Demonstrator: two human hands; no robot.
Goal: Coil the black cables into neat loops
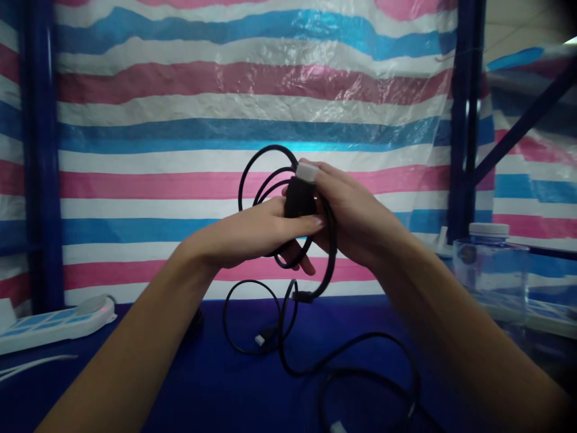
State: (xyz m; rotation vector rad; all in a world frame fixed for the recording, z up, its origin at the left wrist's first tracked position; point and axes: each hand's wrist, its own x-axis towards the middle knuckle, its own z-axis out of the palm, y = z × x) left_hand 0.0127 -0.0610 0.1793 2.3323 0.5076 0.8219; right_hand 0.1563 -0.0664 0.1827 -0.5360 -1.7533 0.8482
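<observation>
Both hands are raised above the blue tabletop, close together around a looped black cable (265,150). My left hand (270,228) is closed around part of the coil, its thumb lying across the lower end of a black plug (300,198) that has a pale grey-white end. My right hand (347,204) is closed on the other side, fingers at the pale end and by the cable loop; some fingertips are hidden. A small black connector (304,296) hangs at the bottom of the loop. Below, a thin black cable with a USB plug (260,340) lies curled.
More black cable (378,337) snakes across the tabletop (216,391) towards the front. A white-and-blue power strip (58,325) and white strips (36,364) lie at left. At right stands a clear jar (491,276) with a white lid. Striped sheeting (180,186) hangs behind blue posts.
</observation>
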